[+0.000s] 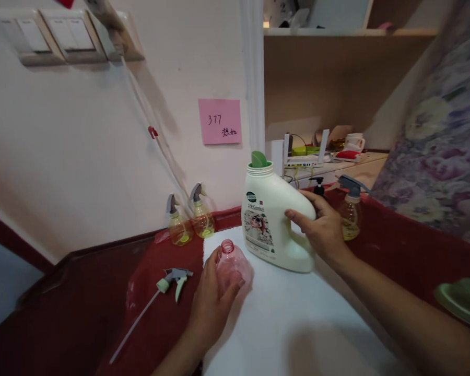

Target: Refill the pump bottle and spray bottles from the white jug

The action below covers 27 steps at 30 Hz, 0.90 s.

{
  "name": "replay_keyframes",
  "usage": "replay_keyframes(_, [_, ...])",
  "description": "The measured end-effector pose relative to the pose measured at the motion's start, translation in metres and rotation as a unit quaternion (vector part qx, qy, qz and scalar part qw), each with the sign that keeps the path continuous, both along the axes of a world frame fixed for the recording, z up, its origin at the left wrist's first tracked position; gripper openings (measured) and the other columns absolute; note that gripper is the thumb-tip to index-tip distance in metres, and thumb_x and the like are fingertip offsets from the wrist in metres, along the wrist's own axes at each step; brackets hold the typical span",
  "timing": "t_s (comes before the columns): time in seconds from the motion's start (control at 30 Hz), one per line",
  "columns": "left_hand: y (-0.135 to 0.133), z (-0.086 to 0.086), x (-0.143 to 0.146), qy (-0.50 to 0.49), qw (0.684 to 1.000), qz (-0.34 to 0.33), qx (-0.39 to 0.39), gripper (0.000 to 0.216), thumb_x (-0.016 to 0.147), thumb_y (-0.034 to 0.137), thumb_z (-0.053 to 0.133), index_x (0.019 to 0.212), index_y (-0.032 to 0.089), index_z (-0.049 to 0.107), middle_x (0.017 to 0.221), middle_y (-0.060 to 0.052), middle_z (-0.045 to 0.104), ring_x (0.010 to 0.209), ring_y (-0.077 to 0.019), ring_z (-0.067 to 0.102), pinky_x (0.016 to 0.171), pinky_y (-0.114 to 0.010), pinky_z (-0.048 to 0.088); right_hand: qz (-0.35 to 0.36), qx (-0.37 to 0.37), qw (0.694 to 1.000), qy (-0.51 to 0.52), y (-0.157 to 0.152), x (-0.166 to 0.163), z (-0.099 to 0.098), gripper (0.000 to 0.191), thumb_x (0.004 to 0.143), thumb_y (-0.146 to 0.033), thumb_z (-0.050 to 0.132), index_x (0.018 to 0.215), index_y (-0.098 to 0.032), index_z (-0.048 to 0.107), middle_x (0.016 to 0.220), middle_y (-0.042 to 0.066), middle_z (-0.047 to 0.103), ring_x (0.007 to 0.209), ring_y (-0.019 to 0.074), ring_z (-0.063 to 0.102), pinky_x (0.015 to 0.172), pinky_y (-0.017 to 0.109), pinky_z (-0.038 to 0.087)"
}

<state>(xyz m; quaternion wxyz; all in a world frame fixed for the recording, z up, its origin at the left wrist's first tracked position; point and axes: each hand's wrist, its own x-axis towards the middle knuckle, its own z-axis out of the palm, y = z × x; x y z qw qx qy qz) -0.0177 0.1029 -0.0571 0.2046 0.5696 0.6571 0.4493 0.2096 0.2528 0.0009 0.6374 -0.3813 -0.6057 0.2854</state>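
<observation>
My left hand (213, 297) is wrapped round a pink see-through spray bottle (235, 269) without its head, its open neck facing up. To the right, my right hand (323, 227) grips the handle of a large pale green detergent jug (272, 224). The jug stands upright, uncapped, with a green spout showing in its mouth. A white sheet (282, 313) lies beneath both. Left of my left hand, a grey and pale green trigger spray head (174, 279) with a long white tube rests on the red cover.
Two yellowish spray bottles (180, 227) stand against the wall. Another spray bottle (351, 214) and a black pump top (318, 185) are behind my right hand. A green object (464, 300) sits at the right edge. Behind is a white router (305, 156) below a shelf (348, 32).
</observation>
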Motion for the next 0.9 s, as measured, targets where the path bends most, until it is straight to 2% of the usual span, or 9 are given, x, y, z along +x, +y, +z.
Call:
replay_keyframes(0.13, [0.001,-0.003,-0.002,0.000,1.000,-0.001,-0.003,0.069,0.092,0.047,0.062,0.149,0.025,0.032,0.160,-0.014,0.038,0.149,-0.0317,0.033,0.122,-0.052,0.029,-0.007,-0.014,1.000,0.013,0.006,-0.003,-0.015,0.071,0.069,-0.059,0.079,0.124,-0.015,0.065,0.114,0.011,0.071,0.092,0.0263,0.067,0.076,0.042,0.058])
replay_keyframes(0.27, [0.003,-0.006,-0.005,-0.012,1.000,0.001,-0.007,0.071,0.091,0.049,0.063,0.150,0.026,0.030,0.161,-0.013,0.037,0.149,-0.0315,0.033,0.122,-0.052,0.030,-0.009,-0.006,1.000,-0.026,0.009,-0.001,-0.017,0.067,0.073,-0.057,0.077,0.127,-0.019,0.066,0.113,0.009,0.070,0.099,0.0284,0.065,0.088,0.048,0.055])
replay_keyframes(0.37, [0.003,-0.006,-0.006,-0.011,1.000,0.002,-0.009,0.072,0.092,0.048,0.063,0.150,0.026,0.029,0.161,-0.013,0.036,0.149,-0.0310,0.033,0.123,-0.052,0.030,-0.036,0.026,0.997,-0.055,0.001,0.004,-0.014,0.065,0.076,-0.052,0.076,0.132,-0.021,0.064,0.122,0.011,0.062,0.114,0.0331,0.059,0.105,0.057,0.043])
replay_keyframes(0.47, [0.004,-0.003,-0.006,-0.002,1.000,0.006,-0.014,0.071,0.091,0.045,0.063,0.150,0.026,0.028,0.162,-0.014,0.034,0.151,-0.0313,0.030,0.124,-0.053,0.026,-0.061,0.084,0.993,-0.057,-0.024,0.006,-0.006,0.062,0.081,-0.044,0.072,0.138,-0.023,0.057,0.134,0.013,0.049,0.130,0.0344,0.045,0.116,0.058,0.031])
replay_keyframes(0.53, [0.004,-0.001,-0.005,-0.003,1.000,-0.002,-0.014,0.071,0.091,0.044,0.063,0.150,0.026,0.028,0.162,-0.014,0.034,0.150,-0.0313,0.032,0.124,-0.052,0.028,-0.017,0.113,0.991,-0.069,-0.046,0.001,-0.001,0.050,0.086,-0.039,0.068,0.134,-0.027,0.057,0.130,0.011,0.053,0.127,0.0311,0.049,0.114,0.054,0.036])
replay_keyframes(0.6, [0.004,0.001,-0.005,-0.009,1.000,-0.012,-0.008,0.071,0.091,0.044,0.063,0.151,0.027,0.028,0.161,-0.013,0.037,0.148,-0.0313,0.038,0.122,-0.050,0.033,0.083,0.117,0.984,-0.102,-0.066,-0.012,-0.002,0.037,0.087,-0.036,0.068,0.123,-0.031,0.062,0.119,0.006,0.063,0.117,0.0264,0.058,0.107,0.047,0.046])
replay_keyframes(0.67, [0.003,0.002,-0.005,-0.007,1.000,-0.010,-0.005,0.073,0.090,0.045,0.063,0.152,0.026,0.029,0.161,-0.013,0.039,0.147,-0.0320,0.040,0.120,-0.049,0.036,0.169,0.082,0.973,-0.133,-0.078,-0.029,-0.009,0.049,0.084,-0.032,0.070,0.131,-0.031,0.059,0.130,0.005,0.062,0.124,0.0253,0.057,0.110,0.044,0.046])
replay_keyframes(0.8, [0.000,0.001,-0.006,0.017,1.000,-0.011,-0.013,0.081,0.090,0.048,0.063,0.156,0.023,0.024,0.163,-0.014,0.037,0.150,-0.0320,0.035,0.120,-0.048,0.036,0.248,-0.044,0.955,-0.157,-0.075,-0.061,-0.032,0.086,0.073,-0.029,0.076,0.151,-0.021,0.042,0.158,0.015,0.040,0.146,0.0340,0.036,0.121,0.058,0.029])
replay_keyframes(0.9, [-0.003,0.004,-0.010,0.024,0.999,-0.016,-0.039,0.096,0.088,0.047,0.065,0.161,0.021,0.008,0.167,-0.016,0.029,0.153,-0.0293,0.030,0.123,-0.048,0.031,0.294,-0.099,0.938,-0.155,-0.067,-0.074,-0.045,0.085,0.071,-0.030,0.076,0.149,-0.016,0.046,0.156,0.020,0.042,0.145,0.0382,0.038,0.119,0.061,0.031])
